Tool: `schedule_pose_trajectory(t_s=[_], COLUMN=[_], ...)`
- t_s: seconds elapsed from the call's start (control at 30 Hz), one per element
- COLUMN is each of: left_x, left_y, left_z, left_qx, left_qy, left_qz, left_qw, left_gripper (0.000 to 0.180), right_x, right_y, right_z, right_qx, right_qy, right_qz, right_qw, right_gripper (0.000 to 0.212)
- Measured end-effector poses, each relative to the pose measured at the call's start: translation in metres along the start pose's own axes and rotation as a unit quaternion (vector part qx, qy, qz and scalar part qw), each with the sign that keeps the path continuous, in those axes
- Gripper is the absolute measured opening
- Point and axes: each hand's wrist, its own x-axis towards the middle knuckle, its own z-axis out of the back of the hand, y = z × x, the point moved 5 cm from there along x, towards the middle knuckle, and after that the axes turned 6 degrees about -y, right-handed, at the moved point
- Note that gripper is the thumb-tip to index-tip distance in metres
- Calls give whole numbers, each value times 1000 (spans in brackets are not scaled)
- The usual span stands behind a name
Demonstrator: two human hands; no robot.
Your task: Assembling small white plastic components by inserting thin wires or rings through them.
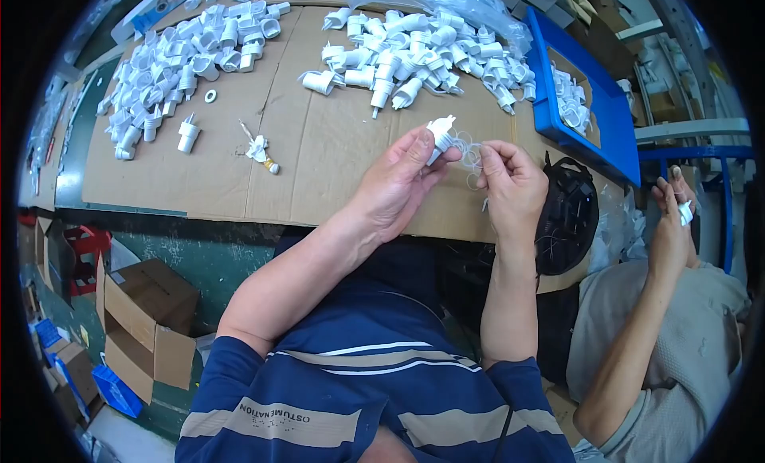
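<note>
Over the near part of the cardboard-covered table, my left hand (406, 176) grips a white plastic nozzle-like fitting (440, 136) between thumb and fingers, its narrow tip pointing up. Close to its right, my right hand (510, 176) pinches a curly translucent strand (468, 151). The loops of the strand run across the gap to the fitting; whether it is attached there I cannot tell. On the cardboard to the left lie a single white fitting (188, 134) and a small tool with white wrapping and a yellowish end (259, 149).
Piles of white plastic parts lie at the far left (227, 37) and far middle (414, 52). A blue tray (542, 96) of more parts borders the right. Beside my right arm sits a black mesh object (567, 216). A co-worker (661, 343) sits at the right, handling a white piece.
</note>
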Motion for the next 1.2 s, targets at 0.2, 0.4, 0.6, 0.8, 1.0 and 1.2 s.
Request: schedule_pose_trajectory(t_s=[0.2,0.4,0.6,0.8,1.0,1.2], left_x=[1,2,4,-5,-18,-27], left_y=[2,-6,-11,-17,-24,-29], left_z=[-10,-9,-17,-11,-11,-12], left_qx=[22,59,200,336,354,402], left_qy=[5,-39,-87,-35,-30,-26], left_qz=[9,-31,-23,-69,-84,-92], left_qw=[1000,997,976,939,931,911], left_gripper=[44,42,41,48,53,52], right_x=[0,0,-4,-20,-26,-29], right_y=[5,14,17,22,20,23], right_z=[5,15,25,13,-7,-12], right_qx=[-61,-207,-67,110,123,109], right_qy=[-44,-155,-151,-10,57,72], right_qz=[87,235,94,35,22,54], right_qw=[993,937,982,993,991,990], right_gripper=[10,10,10,10,11,9])
